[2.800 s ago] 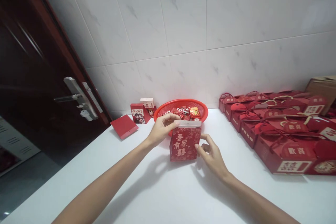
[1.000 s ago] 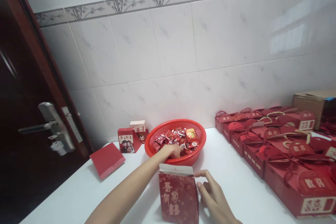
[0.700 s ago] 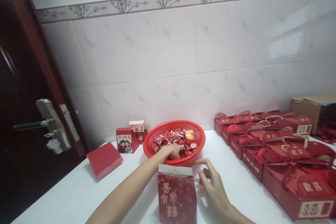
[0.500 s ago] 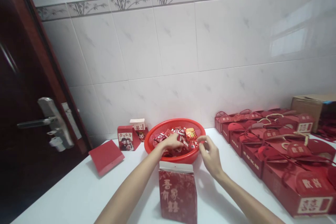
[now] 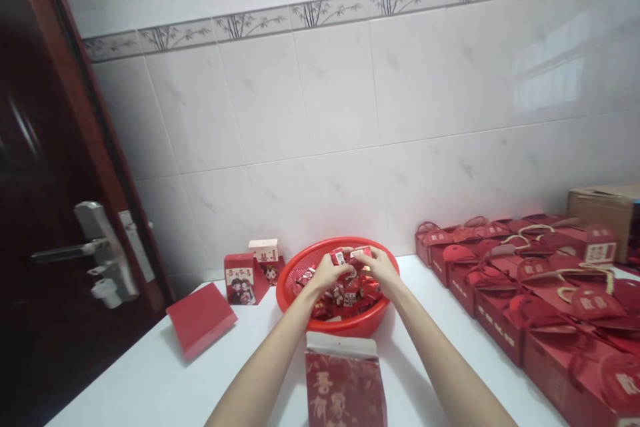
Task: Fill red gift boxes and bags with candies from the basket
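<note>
Both hands are over a red plastic basket [image 5: 293,273] filled with small wrapped candies [image 5: 350,298]. My left hand [image 5: 327,275] is closed on a red-and-white wrapped candy [image 5: 337,257] at its fingertips. Just to its right, my right hand [image 5: 379,268] pinches another red-and-white wrapped candy [image 5: 361,252]. The fingertips of the two hands nearly meet. In front of the basket, between my forearms, stands a dark red gift box [image 5: 345,387] with pale lettering and its white-lined top flap raised.
Left of the basket stand two small decorated boxes [image 5: 245,283] and a folded red card [image 5: 203,320] on the white table [image 5: 135,380]. Rows of red handled gift boxes [image 5: 500,320] fill the right side, with a cardboard carton [image 5: 600,217] behind. A door [image 5: 55,147] borders the left.
My left hand has lifted from among the candies with one in its fingers. My right hand has moved left from the basket's rim to over the candies and now holds one.
</note>
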The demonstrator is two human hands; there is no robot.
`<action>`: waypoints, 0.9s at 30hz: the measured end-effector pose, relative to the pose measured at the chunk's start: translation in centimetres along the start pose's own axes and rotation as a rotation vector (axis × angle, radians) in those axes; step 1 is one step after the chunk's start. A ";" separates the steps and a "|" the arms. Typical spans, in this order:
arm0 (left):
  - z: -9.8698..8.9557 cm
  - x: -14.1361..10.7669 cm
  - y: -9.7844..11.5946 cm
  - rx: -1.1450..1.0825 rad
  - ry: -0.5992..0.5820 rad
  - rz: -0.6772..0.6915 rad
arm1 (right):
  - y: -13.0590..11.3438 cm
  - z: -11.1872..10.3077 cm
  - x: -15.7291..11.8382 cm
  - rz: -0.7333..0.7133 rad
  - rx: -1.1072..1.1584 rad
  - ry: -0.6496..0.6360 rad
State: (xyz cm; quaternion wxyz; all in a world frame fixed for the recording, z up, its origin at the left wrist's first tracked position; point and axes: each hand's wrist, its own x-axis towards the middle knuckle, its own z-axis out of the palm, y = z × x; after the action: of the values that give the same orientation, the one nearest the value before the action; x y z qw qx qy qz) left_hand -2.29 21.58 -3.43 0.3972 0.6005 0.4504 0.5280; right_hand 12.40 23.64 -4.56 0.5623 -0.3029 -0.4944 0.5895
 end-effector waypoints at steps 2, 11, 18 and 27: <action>-0.1 0.1 -0.3 -0.019 0.005 -0.041 | 0.0 -0.1 -0.2 -0.009 0.026 -0.010; -0.8 0.5 0.5 -0.119 0.040 -0.218 | 0.2 -0.5 0.1 -0.028 0.110 0.107; -2.0 1.2 0.2 -0.080 0.038 -0.210 | 0.6 -0.7 0.4 -0.006 0.095 0.184; -2.4 0.9 -0.2 -0.102 0.078 -0.163 | 0.0 -0.2 -0.3 -0.045 -0.001 0.115</action>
State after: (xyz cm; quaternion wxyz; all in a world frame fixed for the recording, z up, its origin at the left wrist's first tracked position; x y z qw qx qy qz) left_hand -4.68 22.50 -3.04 0.4512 0.5200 0.4854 0.5390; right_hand 12.66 23.44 -4.68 0.6028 -0.3255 -0.4684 0.5580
